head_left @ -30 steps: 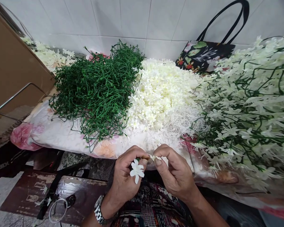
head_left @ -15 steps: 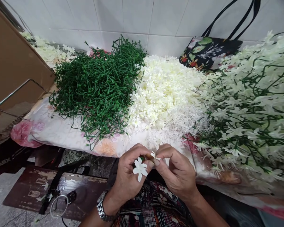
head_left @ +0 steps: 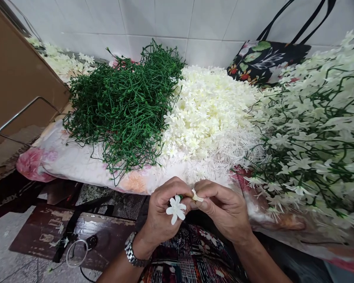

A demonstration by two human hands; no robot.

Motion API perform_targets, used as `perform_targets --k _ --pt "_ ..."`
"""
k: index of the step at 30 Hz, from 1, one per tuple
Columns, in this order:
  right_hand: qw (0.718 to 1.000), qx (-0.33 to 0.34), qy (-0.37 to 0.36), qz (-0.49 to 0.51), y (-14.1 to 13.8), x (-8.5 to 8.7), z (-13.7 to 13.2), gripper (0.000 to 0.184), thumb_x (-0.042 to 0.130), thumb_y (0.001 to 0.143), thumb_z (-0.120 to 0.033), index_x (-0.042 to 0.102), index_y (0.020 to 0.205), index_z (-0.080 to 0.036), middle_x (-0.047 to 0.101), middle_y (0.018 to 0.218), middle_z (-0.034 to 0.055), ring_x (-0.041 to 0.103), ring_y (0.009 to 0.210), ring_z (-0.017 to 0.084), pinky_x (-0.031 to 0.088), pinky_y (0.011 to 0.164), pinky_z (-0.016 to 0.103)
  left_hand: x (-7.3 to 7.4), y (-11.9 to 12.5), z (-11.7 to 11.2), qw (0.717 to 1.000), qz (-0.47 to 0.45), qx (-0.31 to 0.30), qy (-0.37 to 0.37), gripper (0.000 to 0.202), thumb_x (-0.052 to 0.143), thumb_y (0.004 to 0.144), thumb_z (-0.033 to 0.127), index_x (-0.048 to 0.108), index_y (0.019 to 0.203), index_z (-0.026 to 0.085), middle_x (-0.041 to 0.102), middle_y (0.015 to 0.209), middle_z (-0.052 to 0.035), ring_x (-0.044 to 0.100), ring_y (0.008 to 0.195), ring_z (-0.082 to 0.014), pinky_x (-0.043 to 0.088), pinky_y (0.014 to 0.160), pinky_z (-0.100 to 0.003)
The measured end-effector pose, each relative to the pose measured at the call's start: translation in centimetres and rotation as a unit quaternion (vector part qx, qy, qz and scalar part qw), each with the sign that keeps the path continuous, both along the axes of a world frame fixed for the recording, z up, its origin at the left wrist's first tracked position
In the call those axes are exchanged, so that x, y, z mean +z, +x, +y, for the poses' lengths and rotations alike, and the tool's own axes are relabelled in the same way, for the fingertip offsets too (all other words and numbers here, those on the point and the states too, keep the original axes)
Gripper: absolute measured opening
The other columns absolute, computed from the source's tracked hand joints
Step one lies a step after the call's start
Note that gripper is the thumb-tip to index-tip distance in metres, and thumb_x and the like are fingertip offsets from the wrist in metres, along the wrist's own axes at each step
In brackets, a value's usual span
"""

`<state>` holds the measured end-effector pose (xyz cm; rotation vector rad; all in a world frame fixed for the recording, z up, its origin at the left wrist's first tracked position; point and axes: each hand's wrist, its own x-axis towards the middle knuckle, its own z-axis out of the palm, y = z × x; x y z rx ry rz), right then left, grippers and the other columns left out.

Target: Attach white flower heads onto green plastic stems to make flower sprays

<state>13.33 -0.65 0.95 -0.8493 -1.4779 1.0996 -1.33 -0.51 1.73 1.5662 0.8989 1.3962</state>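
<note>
My left hand (head_left: 165,210) is closed round a green artificial flower stem (head_left: 179,196), most of it hidden in the fingers. A white artificial flower (head_left: 176,209) with open petals sticks out from that hand. Close against it, my right hand (head_left: 222,208) pinches a small white flower head (head_left: 197,196) between thumb and forefinger. The fingertips of both hands nearly meet there. Beyond them lie a tangled heap of green stems (head_left: 124,110) and a pile of loose white flower heads (head_left: 206,110).
Many assembled white flowers on stems (head_left: 309,145) spread over the right side. White stamens (head_left: 242,149) lie by the petal pile. A floral bag (head_left: 268,63) leans on the tiled wall. At left stand a cardboard box (head_left: 20,70) and a low wooden bench (head_left: 106,236).
The small flower head in my right fingers has turned and now shows its side. My right hand has shifted slightly right. The whole view has moved a little.
</note>
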Motion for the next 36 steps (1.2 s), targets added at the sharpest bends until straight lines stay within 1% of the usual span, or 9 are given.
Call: perform_targets --k 9,15,22,27,29,30,33,35,36 --pt "0.997 0.029 0.04 -0.058 0.3 0.8 0.4 0.012 0.057 0.087 -0.02 0.068 0.085 -0.019 0.068 0.071 0.0029 0.062 0.065 0.013 0.052 0.059 0.027 0.3 -0.3 -0.2 0.998 0.024 0.043 0.036 0.01 0.058 0.082 0.012 0.063 0.074 0.017 0.056 0.065 -0.0011 0.053 0.059 -0.0127 0.043 0.051 -0.024" --pt "0.996 0.026 0.054 -0.071 0.3 0.8 0.4 0.015 0.052 0.088 -0.014 0.066 0.088 -0.019 0.068 0.072 0.0038 0.061 0.067 0.014 0.051 0.059 0.028 0.2 -0.6 -0.2 0.998 0.017 0.039 0.045 0.013 0.062 0.078 0.006 0.066 0.076 0.018 0.058 0.065 -0.0002 0.055 0.061 -0.012 0.043 0.052 -0.022" --pt "0.995 0.003 0.07 -0.067 -0.3 0.6 0.1 0.012 0.054 0.086 -0.014 0.065 0.086 -0.019 0.064 0.071 0.0012 0.059 0.064 0.012 0.049 0.058 0.025 -0.8 -0.5 -0.4 0.996 -0.082 0.011 -0.031 0.008 0.068 0.076 0.012 0.069 0.074 0.02 0.057 0.068 -0.0002 0.053 0.062 -0.0117 0.042 0.054 -0.023" --pt "0.987 -0.098 0.065 -0.114 0.0 0.6 0.1 0.014 0.047 0.089 -0.014 0.057 0.081 -0.02 0.055 0.067 -0.0006 0.052 0.059 0.011 0.042 0.052 0.023 -1.1 -0.5 0.0 0.981 -0.158 0.054 -0.096 0.006 0.07 0.076 0.022 0.068 0.07 0.019 0.054 0.067 0.0 0.051 0.064 -0.0127 0.039 0.056 -0.024" --pt "0.963 -0.151 0.129 -0.184 0.6 0.8 0.8 0.013 0.048 0.087 -0.01 0.055 0.081 -0.02 0.055 0.067 0.0 0.052 0.06 0.012 0.041 0.054 0.024 -0.8 -0.7 0.3 0.973 -0.178 0.088 -0.115 0.013 0.072 0.074 0.026 0.065 0.065 0.018 0.051 0.064 0.0011 0.046 0.059 -0.0109 0.036 0.052 -0.023" --pt "0.938 -0.18 0.181 -0.233 1.0 0.8 1.3 0.012 0.05 0.086 -0.008 0.055 0.082 -0.019 0.056 0.067 0.0008 0.053 0.062 0.013 0.041 0.057 0.026 -0.7 -0.8 0.5 0.97 -0.185 0.1 -0.123 0.015 0.073 0.072 0.027 0.065 0.064 0.017 0.05 0.063 0.0016 0.044 0.056 -0.0097 0.033 0.05 -0.023" --pt "0.822 -0.261 0.314 -0.397 2.2 1.0 2.9 0.011 0.056 0.083 -0.008 0.06 0.087 -0.017 0.063 0.07 0.0044 0.055 0.066 0.017 0.04 0.066 0.031 -0.4 -1.2 0.8 0.96 -0.204 0.114 -0.154 0.018 0.075 0.068 0.03 0.065 0.063 0.017 0.051 0.063 0.002 0.037 0.049 -0.0069 0.027 0.045 -0.022" --pt "0.763 -0.272 0.321 -0.49 2.7 1.0 3.7 0.008 0.057 0.084 -0.012 0.063 0.089 -0.016 0.066 0.074 0.006 0.056 0.069 0.019 0.038 0.069 0.034 -0.4 -1.2 0.8 0.949 -0.221 0.115 -0.191 0.021 0.077 0.066 0.033 0.065 0.064 0.016 0.052 0.065 0.0016 0.035 0.046 -0.0054 0.024 0.043 -0.022" --pt "0.75 -0.266 0.31 -0.521 2.8 1.0 3.9 0.009 0.057 0.085 -0.013 0.064 0.091 -0.015 0.068 0.077 0.0065 0.057 0.071 0.019 0.037 0.07 0.034 -0.4 -1.2 0.8 0.942 -0.232 0.114 -0.215 0.023 0.078 0.065 0.034 0.065 0.064 0.015 0.052 0.065 0.0015 0.034 0.045 -0.0047 0.023 0.042 -0.021"
